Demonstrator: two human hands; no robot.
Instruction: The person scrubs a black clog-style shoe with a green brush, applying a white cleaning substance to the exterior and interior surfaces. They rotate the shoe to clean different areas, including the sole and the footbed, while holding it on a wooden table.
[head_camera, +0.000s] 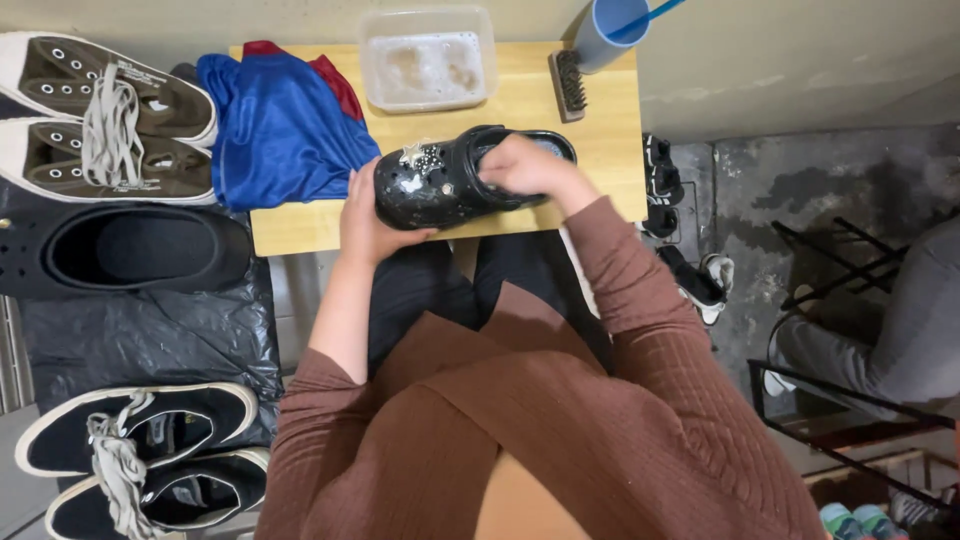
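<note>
Sneakers, olive with pale laces, far left beside blue cloth on wooden surface. Left hand cupped around toe of black clog with small white charms, mid-surface. Right hand pressed on clog's top opening, fingers curled. Behind: cloudy plastic tub, scrub brush, blue cup.

Black clog with silver charms beside blue cloth.
</note>
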